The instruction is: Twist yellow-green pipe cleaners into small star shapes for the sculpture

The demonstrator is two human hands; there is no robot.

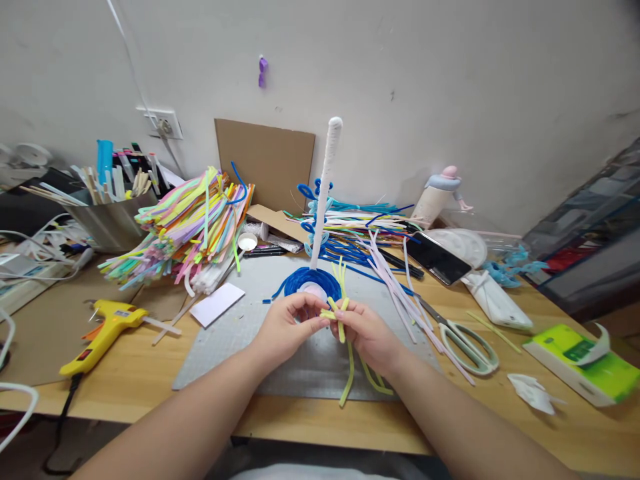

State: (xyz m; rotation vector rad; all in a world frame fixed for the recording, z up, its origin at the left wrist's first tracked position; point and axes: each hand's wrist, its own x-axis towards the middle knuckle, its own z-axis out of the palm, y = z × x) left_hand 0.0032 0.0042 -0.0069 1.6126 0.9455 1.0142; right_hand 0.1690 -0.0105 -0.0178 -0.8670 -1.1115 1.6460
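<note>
My left hand (293, 325) and my right hand (367, 332) meet over the grey mat (220, 353), pinching several yellow pipe cleaners (341, 313) that cross each other. Long yellow ends hang below my right hand and others point up. Right behind my fingers is a coiled blue base (296, 283) with a pale round centre, partly hidden by my left hand. A white wrapped stick (324, 193) rises from it, with blue loops (307, 191) beside it.
A yellow glue gun (107, 333) lies at left, near a big multicoloured pipe cleaner bundle (195, 227). Scissors (467, 347), pink strips (395, 287), a dark phone (437, 257) and a green packet (583, 360) are at right. Cardboard (267, 160) leans on the wall.
</note>
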